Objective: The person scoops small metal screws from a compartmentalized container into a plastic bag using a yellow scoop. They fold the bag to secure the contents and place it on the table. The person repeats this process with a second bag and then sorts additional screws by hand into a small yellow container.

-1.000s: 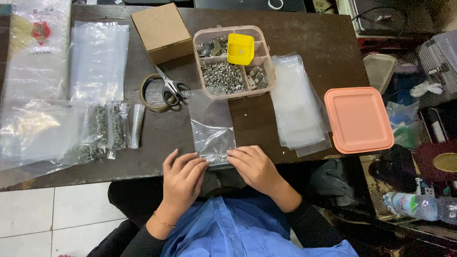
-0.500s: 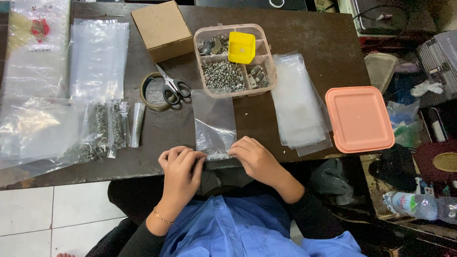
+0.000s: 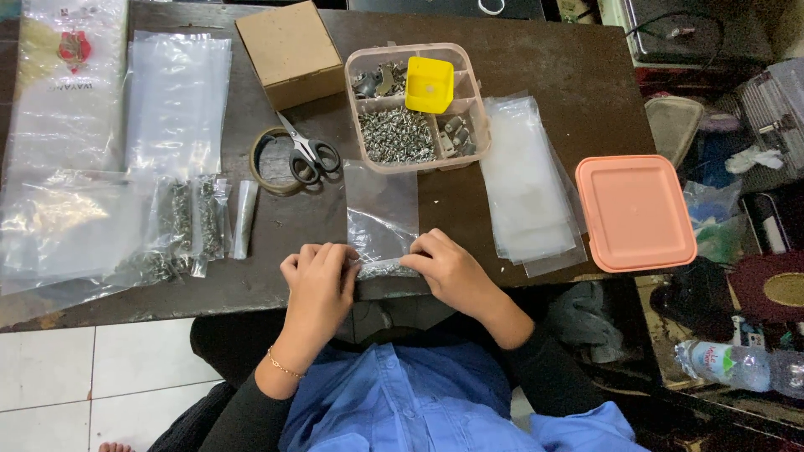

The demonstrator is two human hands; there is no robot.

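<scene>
Left hand: your left hand (image 3: 316, 280) pinches the near left end of the small clear plastic bag (image 3: 383, 219), low centre of the frame.
Right hand: your right hand (image 3: 448, 269) grips the bag's near right end, fingers curled over it.
Bag: it lies flat on the dark wooden table (image 3: 536, 67), small metal parts bunched at the near edge between your hands.
Behind it: the clear compartment box of screws (image 3: 416, 107) holding a yellow plastic cup (image 3: 429, 84).
Left of that: black-handled scissors (image 3: 308, 151).
Right: the salmon-pink square lid (image 3: 635, 213).

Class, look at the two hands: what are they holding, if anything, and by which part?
Both the left hand and right hand pinch a small clear plastic bag at its near end, where the screws sit.
</scene>
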